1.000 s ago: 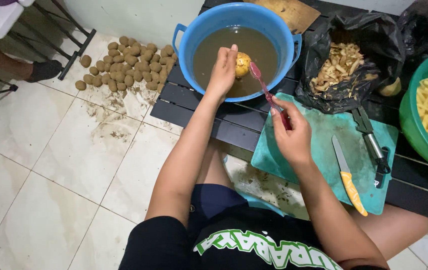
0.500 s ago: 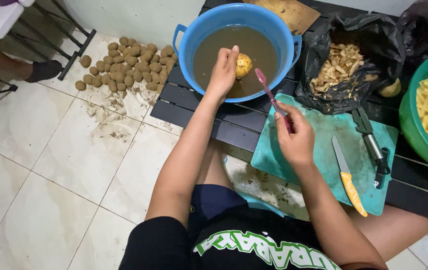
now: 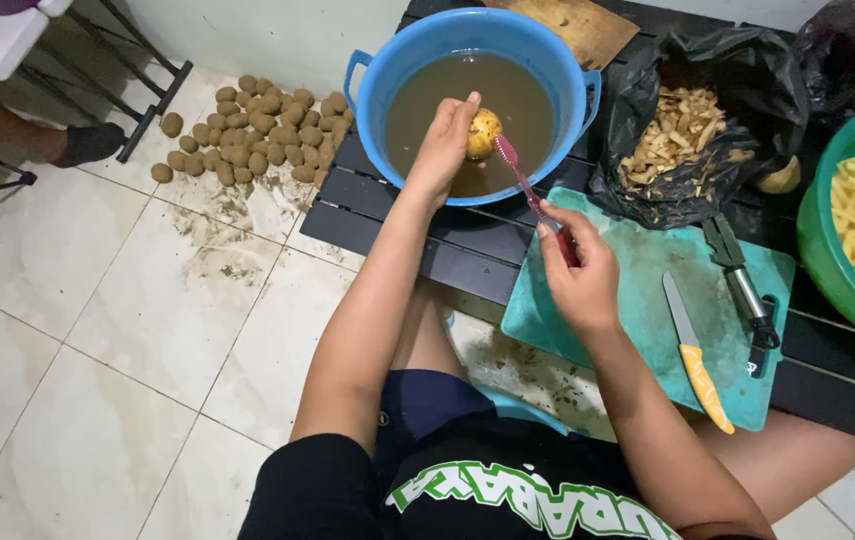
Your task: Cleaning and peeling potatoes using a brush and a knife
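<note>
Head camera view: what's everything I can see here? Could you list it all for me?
potato: one, yellow-brown, held over the basin
toothbrush: one, pink, head against the potato
basin: one, blue, holding muddy water, on the dark slatted table
potato pile: many, brown, on the tiled floor by the wall
cutting board: one, teal, on the table
knife: one, yellow handle, on the board
peeler: one, black and metal, on the board
bag: one, black, holding peelings
bowl: one, green, holding cut potato sticks
left hand: holds the potato
right hand: grips the toothbrush
</note>
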